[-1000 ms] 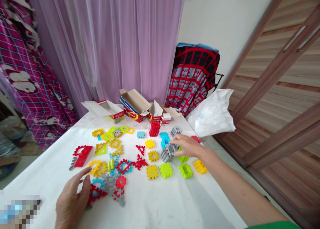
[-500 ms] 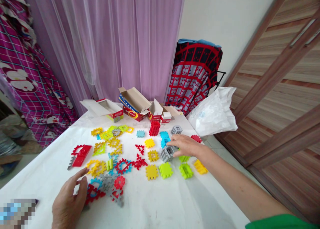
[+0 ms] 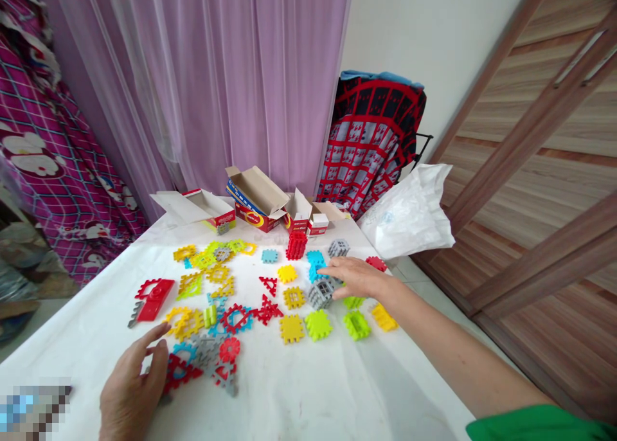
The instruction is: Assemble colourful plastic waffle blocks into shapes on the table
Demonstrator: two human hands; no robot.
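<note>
My right hand [image 3: 357, 278] reaches over the table from the right. Its fingers lie along the far side of a stack of grey window pieces [image 3: 320, 294], and the thumb is on the near side, so the stack's right end sits between them. Just behind is a stack of blue toothed pieces [image 3: 317, 265]. My left hand [image 3: 134, 380] rests at the lower left, thumb and forefinger apart, holding nothing visible. Beside it lie red triangle pieces [image 3: 181, 374], and a red flower-shaped piece [image 3: 229, 349] tops grey ones nearby.
Interlocking yellow, green and red plastic pieces cover the white tablecloth [image 3: 308, 389]. Opened boxes [image 3: 258, 193] line the back edge. A white plastic bag [image 3: 409, 213] sits at the far right corner. A red flat piece [image 3: 158, 299] lies left. A pixelated patch covers the lower left corner.
The whole view has shifted slightly. Both hands keep nearly the same places among the pieces, and no piece has visibly been moved.
</note>
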